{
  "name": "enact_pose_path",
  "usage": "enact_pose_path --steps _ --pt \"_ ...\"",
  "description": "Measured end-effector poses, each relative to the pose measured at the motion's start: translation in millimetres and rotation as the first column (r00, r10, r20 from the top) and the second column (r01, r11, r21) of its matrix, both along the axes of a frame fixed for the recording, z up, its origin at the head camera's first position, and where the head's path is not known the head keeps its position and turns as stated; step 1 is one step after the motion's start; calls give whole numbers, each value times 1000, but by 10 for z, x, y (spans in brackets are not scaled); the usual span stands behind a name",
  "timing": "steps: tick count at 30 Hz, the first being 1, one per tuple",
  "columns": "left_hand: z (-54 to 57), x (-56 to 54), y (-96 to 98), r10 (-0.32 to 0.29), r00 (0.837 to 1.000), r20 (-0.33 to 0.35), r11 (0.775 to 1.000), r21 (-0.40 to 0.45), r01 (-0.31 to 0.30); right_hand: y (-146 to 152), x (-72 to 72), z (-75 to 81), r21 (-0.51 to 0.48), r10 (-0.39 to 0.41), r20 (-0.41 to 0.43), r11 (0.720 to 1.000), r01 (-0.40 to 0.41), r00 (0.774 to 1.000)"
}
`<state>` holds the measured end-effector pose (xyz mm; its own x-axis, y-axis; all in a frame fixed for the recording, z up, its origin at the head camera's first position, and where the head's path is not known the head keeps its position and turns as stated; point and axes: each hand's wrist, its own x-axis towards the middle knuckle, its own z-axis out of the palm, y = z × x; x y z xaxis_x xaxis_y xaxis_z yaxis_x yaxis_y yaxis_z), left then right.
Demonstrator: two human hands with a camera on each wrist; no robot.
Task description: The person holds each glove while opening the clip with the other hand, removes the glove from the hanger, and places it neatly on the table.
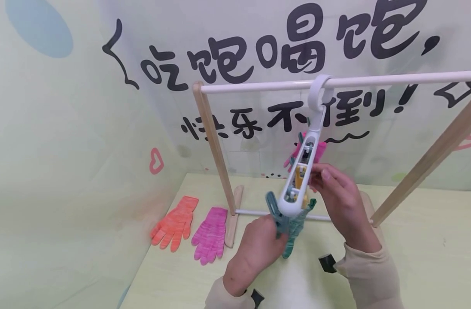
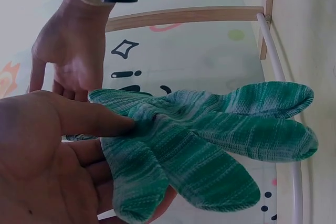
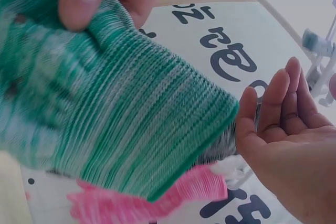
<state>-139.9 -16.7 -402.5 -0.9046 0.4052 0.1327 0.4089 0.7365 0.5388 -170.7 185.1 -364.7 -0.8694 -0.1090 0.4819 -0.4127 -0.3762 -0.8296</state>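
Left hand [image 1: 258,244] holding green glove [image 2: 173,135] below white hanger [image 1: 291,209]

Left thumb and fingers are pinching the glove near the hanger's six o'clock end — right hand [image 1: 345,201] is sitting at its four o'clock side, fingers loosely bent, contact unclear; magenta glove [image 1: 211,236] and orange glove [image 1: 176,223] are lying toward nine o'clock
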Motion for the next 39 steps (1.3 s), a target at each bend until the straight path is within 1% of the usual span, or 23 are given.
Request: enact_pose_path --steps 3,5,9,11,15,17,20,24,30,33,35,39 --pt "-6 -6 -29 8 999 -42 1000 11 -8 8 23 -35 16 -7 -36 1000 7 999" --pt "1 -15 -42 20 999 -49 1000 15 -20 22 39 -61 16 -9 -54 1000 10 998" --pt "35 -30 -62 39 999 -1 999 19 -39 61 93 -119 8 -27 -80 1000 28 996" --pt "42 -36 -70 45 999 18 999 20 -46 80 135 -150 11 -49 -72 999 50 996" --pt "35 -50 -79 48 999 10 999 19 -48 114 228 -224 34 -86 -43 996 87 995" --pt "37 -57 -87 50 999 7 999 17 -51 124 271 -257 60 -103 -17 993 103 995" --pt "42 -68 -103 61 998 10 998 3 -61 138 317 -295 127 -127 18 984 123 992" --pt "45 -82 -119 59 998 30 998 -3 -59 180 341 -326 182 -154 35 973 145 988" --pt "40 -108 -140 35 998 47 999 -9 -35 245 360 -355 173 -161 29 973 154 987" --pt "36 -120 -156 36 997 71 999 -14 -35 258 367 -351 174 -176 36 970 167 984" --pt "36 -124 -177 38 995 89 999 -32 -35 261 367 -342 175 -185 42 969 175 982" --pt "19 -144 -247 48 990 132 994 -103 -35 260 357 -316 191 -198 52 964 185 979"
